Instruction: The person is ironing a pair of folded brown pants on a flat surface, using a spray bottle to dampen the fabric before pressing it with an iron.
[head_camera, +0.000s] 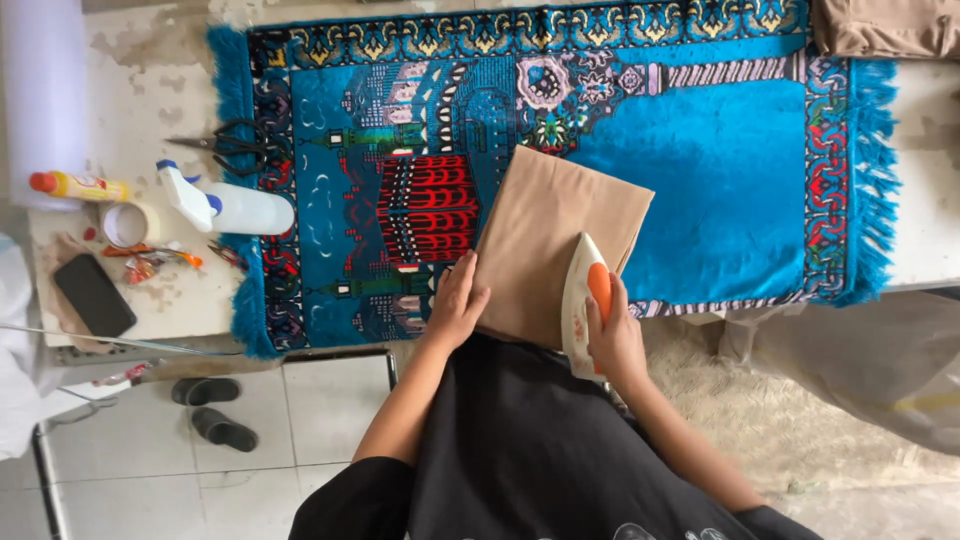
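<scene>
Head view, looking straight down. Item: folded tan cloth (555, 235), lying flat on a blue patterned rug (720, 170) spread over a worn white tabletop (150, 90); its near edge reaches the tabletop's front, close to the person's body. Right hand (615, 335): closed around the orange handle of a white iron (585, 300), which rests on the cloth's near right part. Left hand (457, 300): open, palm down, fingers flat on the cloth's near left corner, holding nothing. Person wears a black top.

Left of the rug, on bare tabletop: black scissors (235, 145) partly overlapping the rug's fringe; a white spray bottle (225, 205) with blue trigger, lying on its side; a yellow bottle (80, 186) with orange cap, also on its side; a roll of tape (130, 222); small bright wrappers; a black phone (93, 294) near the front edge. Far right corner: another tan fabric bundle (885, 28). On the tiled floor below left: a pair of dark slippers (212, 410).
</scene>
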